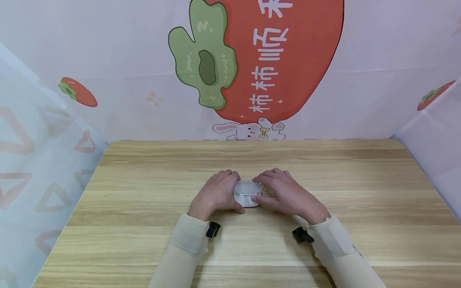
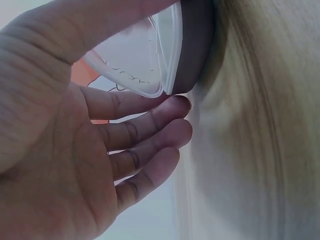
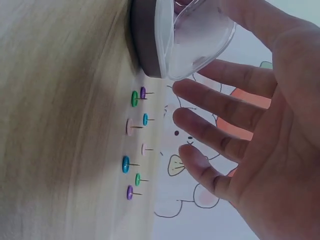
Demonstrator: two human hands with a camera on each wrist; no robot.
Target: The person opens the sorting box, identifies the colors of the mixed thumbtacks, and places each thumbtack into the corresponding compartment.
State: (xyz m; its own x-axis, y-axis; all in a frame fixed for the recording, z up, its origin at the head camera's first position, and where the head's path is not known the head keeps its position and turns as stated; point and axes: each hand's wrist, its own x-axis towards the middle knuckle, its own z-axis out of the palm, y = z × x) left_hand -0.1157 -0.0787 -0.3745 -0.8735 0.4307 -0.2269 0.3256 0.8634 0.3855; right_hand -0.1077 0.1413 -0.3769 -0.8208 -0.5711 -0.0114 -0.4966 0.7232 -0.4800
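A small box (image 1: 242, 201) with a clear hinged lid (image 1: 247, 187) sits on the table between the two hands. Its base (image 3: 146, 42) is dark outside, with a white rim, and the lid stands partly raised from its near edge. My left hand (image 1: 219, 193) grips the box from the left, thumb at the near side and fingers at the far side. From the right, my right hand (image 1: 286, 195) pinches the lid between thumb and index finger, the other fingers spread. Several thumbtacks (image 3: 126, 164) with coloured heads stand points up beyond the box, mostly hidden in the head view.
The wood-grain table (image 1: 137, 236) runs back to a printed cloth (image 1: 126, 48) with persimmon and rabbit drawings. A patterned side cloth (image 1: 39, 168) borders the left edge. Black clips (image 1: 213, 229) hang by both sleeves.
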